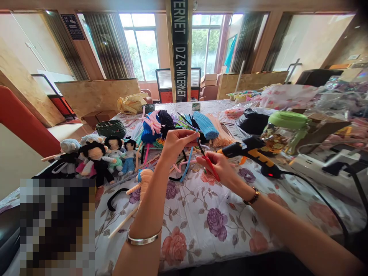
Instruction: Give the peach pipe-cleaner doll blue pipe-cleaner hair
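Way over left of my red-handled scissors [212, 168] there's a little huddle of dolls [96, 163] on the surface [195, 226]. Closer in, left of the scissors, one paler doll [145, 178] with a blue bit on its head is partly hidden behind my forearm [152, 203]. My left hand [179, 140] is just up and left of the scissors, thumb and fingertips pinching a blue pipe cleaner [197, 131] right by the blades. Behind the scissors lies a fat blue bundle [206, 125]. My right hand [220, 168] is wrapped around the red handles. Right of the scissors: a black-and-yellow glue gun [253, 150].
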`<state>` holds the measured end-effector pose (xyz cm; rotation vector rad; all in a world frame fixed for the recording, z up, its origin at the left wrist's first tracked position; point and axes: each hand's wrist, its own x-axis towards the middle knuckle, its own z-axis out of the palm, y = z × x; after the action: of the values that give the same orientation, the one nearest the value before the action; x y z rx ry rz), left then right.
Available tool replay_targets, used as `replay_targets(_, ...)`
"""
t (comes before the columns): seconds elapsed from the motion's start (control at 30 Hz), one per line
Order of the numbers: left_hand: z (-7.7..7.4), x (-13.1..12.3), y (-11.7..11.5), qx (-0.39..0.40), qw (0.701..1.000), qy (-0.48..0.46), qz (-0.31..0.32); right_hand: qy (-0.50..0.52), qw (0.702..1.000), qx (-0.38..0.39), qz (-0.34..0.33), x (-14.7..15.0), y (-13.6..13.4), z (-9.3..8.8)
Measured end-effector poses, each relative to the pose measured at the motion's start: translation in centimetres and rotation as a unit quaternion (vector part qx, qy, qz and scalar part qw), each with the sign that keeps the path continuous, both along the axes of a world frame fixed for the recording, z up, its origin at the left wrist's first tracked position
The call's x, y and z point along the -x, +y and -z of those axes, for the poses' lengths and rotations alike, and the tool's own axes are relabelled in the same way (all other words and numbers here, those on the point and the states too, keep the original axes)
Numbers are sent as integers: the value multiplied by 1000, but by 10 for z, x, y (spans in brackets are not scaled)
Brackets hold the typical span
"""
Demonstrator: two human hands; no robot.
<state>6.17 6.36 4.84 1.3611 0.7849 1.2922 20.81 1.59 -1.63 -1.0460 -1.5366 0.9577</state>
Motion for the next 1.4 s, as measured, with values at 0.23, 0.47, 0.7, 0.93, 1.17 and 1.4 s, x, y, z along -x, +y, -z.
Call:
replay_targets(0.23,0,0,-1,-2,1000,1,-3,8,1000,0,-2,-1,1,1)
replay_targets(0.47,0,0,-1,-2,1000,-3,5,11,1000,2,1,0,0,1)
replay_targets(0.7,2,1,1,-2,1000,1,10,10,1000,10,2,0,-1,0)
replay_targets(0.93,0,2,-1,-17,1000,-1,26,10,1000,4,-1,0,0,1)
replay_targets(1.17,1,4,1,-26,1000,13,6,-10,1000,8,-9,0,0,-1)
replay_targets(1.4,2,3,1,-22,1000,14,5,-9,1000,7,-18,-1,1,0)
